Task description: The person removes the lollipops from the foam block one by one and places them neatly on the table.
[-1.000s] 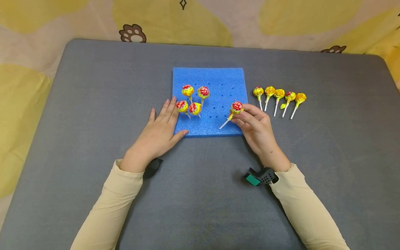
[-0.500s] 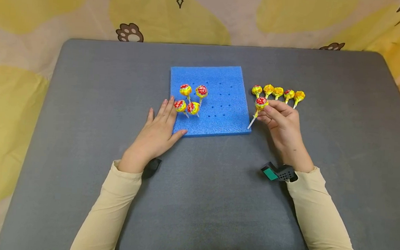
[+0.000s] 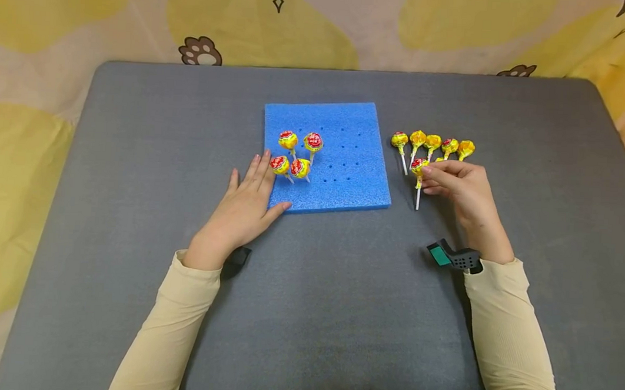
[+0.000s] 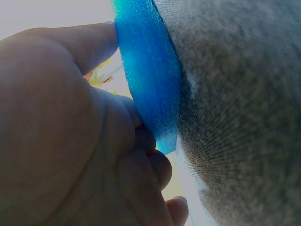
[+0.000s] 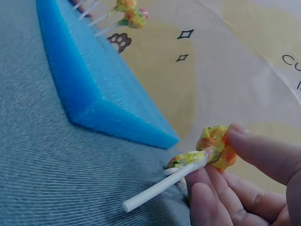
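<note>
My right hand (image 3: 466, 194) pinches a lollipop (image 3: 417, 168) by its red-and-yellow wrapped head, to the right of a blue foam board (image 3: 344, 191). In the right wrist view the white stick of this lollipop (image 5: 157, 188) slants down, its tip free. My left hand (image 3: 243, 206) lies with straight fingers along the board's left edge, thumb on its front corner. Several lollipops (image 3: 313, 141) stand in the left part of the board, sticks down in it. The left wrist view shows the foam's side (image 4: 148, 70) against the thumb and fingers.
A row of loose lollipops (image 3: 433, 142) lies on the grey table (image 3: 306, 312) right of the board, partly hidden behind my right hand. Rows of small holes dot the board. A patterned cloth (image 3: 300, 23) hangs behind the table.
My right hand has moved right with the lollipop, from above the board to beside the loose row. The stick now points more straight down. My left hand has stayed at the board.
</note>
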Motion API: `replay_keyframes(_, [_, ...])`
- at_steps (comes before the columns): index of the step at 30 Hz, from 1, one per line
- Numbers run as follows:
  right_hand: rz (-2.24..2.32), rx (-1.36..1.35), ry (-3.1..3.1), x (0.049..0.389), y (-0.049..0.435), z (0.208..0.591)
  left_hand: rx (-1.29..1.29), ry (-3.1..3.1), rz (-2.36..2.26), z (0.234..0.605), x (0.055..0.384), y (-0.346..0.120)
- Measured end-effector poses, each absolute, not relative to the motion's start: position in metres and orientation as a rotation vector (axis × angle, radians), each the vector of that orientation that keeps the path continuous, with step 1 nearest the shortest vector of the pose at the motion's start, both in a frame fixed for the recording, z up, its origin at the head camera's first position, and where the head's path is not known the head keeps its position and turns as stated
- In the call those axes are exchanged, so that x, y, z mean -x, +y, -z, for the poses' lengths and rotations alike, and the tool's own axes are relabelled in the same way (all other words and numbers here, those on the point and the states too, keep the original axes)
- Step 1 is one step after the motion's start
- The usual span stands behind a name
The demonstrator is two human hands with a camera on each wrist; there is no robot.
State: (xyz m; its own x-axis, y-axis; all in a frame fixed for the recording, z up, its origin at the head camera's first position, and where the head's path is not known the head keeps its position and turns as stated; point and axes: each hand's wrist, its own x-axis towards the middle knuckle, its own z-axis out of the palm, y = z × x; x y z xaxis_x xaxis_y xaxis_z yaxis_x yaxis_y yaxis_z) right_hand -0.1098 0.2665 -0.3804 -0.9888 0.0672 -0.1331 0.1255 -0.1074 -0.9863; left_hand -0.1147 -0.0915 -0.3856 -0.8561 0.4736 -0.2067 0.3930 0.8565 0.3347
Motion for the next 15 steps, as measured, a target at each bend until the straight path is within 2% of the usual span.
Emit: replay_keyframes(15, [2.097,-0.355,2.237,0.1124,0.2597,0.3897,-0.676,2.759,-0.415,0.3859,0.1160,-0.0906])
